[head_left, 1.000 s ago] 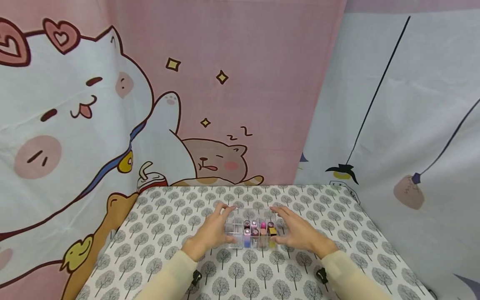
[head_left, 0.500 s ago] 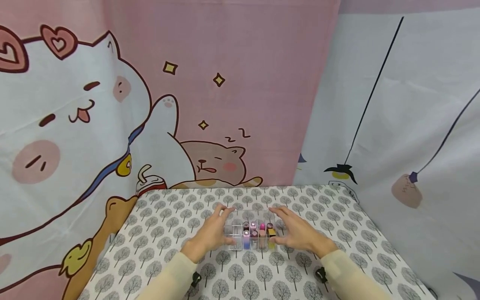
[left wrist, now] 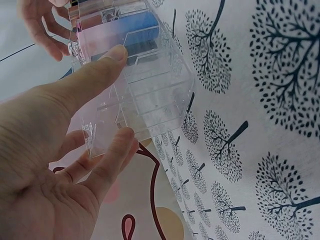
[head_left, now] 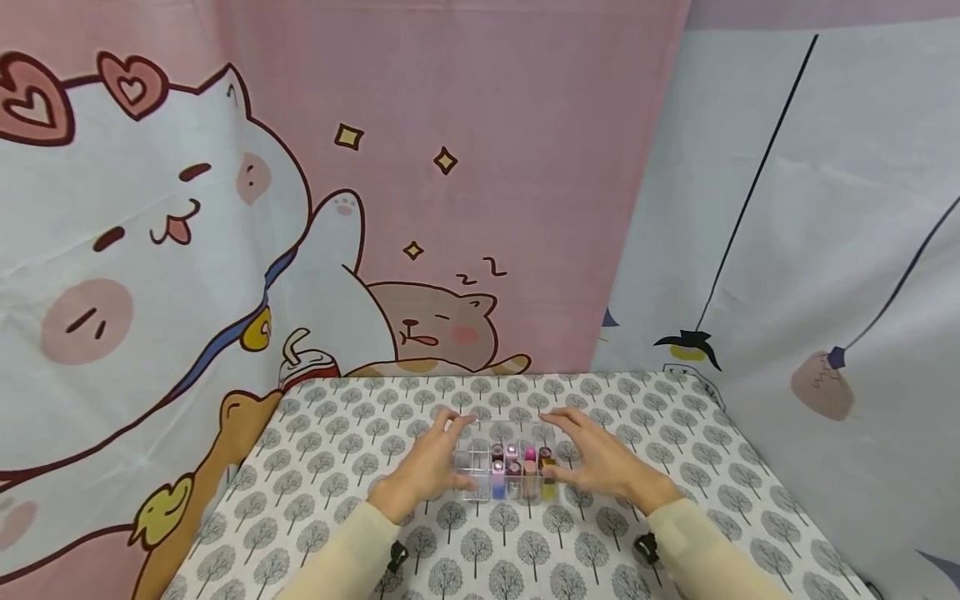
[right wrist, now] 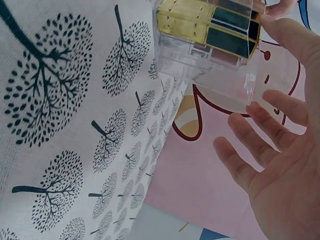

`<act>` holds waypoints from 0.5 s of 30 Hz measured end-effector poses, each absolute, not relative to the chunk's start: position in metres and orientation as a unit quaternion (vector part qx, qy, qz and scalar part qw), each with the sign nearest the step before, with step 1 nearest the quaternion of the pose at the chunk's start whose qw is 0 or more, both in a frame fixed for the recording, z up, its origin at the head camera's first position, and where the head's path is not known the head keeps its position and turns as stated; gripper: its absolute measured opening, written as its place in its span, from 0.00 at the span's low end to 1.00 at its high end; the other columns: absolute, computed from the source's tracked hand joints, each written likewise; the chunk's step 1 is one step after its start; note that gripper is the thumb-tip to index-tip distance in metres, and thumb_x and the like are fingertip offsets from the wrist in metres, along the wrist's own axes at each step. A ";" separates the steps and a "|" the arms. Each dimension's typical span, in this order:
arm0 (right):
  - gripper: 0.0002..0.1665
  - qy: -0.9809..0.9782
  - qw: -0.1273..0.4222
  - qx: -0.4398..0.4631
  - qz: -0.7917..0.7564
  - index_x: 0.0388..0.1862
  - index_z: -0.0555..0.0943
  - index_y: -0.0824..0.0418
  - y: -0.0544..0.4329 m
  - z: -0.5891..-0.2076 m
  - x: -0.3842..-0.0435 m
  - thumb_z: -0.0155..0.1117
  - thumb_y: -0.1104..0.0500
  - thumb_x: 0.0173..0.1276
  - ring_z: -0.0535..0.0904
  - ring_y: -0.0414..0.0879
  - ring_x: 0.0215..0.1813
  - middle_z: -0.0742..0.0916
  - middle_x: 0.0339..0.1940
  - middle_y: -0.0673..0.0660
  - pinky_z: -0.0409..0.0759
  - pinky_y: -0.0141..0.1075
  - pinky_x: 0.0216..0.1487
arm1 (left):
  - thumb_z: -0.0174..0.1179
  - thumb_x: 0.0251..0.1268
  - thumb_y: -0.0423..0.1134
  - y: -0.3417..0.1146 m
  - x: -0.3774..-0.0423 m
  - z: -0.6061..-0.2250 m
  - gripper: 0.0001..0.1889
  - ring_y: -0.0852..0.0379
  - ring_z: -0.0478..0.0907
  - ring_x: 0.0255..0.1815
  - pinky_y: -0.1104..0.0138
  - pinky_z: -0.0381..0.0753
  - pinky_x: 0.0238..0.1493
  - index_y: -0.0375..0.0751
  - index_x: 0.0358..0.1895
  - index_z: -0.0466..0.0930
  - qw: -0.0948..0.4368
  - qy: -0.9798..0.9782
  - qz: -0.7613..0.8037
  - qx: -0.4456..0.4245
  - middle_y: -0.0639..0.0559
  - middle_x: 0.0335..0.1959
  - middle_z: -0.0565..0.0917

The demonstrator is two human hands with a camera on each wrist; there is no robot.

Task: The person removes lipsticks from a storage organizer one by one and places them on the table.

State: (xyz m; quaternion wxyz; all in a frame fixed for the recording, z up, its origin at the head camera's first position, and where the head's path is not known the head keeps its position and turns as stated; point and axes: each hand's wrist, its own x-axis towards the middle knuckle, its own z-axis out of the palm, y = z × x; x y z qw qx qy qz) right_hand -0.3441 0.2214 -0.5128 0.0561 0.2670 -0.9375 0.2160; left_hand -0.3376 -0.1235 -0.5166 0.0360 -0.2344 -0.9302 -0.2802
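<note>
A clear plastic lipstick organizer (head_left: pixel 472 460) stands in the middle of the tablecloth, divided into small compartments. Several lipsticks fill its right part, among them a pink-to-blue tube (left wrist: pixel 120 31) and a yellow-gold tube with a dark section (right wrist: pixel 207 25). The compartments at its left end are bare. My left hand (head_left: pixel 425 462) grips that end, thumb over the front and fingertips toward the back corner. At the opposite end my right hand (head_left: pixel 606 463) holds the organizer, its thumb at the front edge by the gold tube and the index finger reaching the back corner; its other fingers spread apart.
A white tablecloth (head_left: pixel 480 546) printed with grey trees covers the table. Pink and white cartoon curtains (head_left: pixel 525 167) hang behind and along both sides. A dark strap piece (head_left: pixel 647 547) shows beneath each wrist.
</note>
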 end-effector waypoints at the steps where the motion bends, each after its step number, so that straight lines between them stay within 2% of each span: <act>1: 0.56 -0.936 0.061 0.271 0.214 0.93 0.72 0.50 0.221 -0.512 -0.344 0.84 0.34 0.74 0.79 0.64 0.85 0.77 0.90 0.57 0.84 0.71 0.79 | 0.94 0.51 0.44 -0.123 -0.338 -0.517 0.63 0.66 0.76 0.30 0.70 0.86 0.38 0.47 0.92 0.66 0.036 -0.930 -0.280 -0.235 0.41 0.80 0.72; 9: 0.46 -0.926 0.101 0.305 0.198 0.88 0.78 0.51 0.213 -0.509 -0.342 0.83 0.41 0.77 0.81 0.60 0.83 0.83 0.84 0.57 0.81 0.66 0.84 | 0.95 0.49 0.44 -0.122 -0.339 -0.517 0.64 0.66 0.77 0.31 0.71 0.86 0.39 0.48 0.92 0.66 0.028 -0.932 -0.281 -0.226 0.41 0.82 0.72; 15: 0.42 -0.924 0.118 0.315 0.183 0.85 0.81 0.51 0.207 -0.510 -0.344 0.82 0.41 0.77 0.83 0.59 0.81 0.85 0.81 0.56 0.81 0.67 0.84 | 0.95 0.50 0.43 -0.122 -0.339 -0.517 0.64 0.66 0.77 0.30 0.71 0.86 0.40 0.48 0.92 0.66 0.029 -0.932 -0.280 -0.227 0.41 0.81 0.72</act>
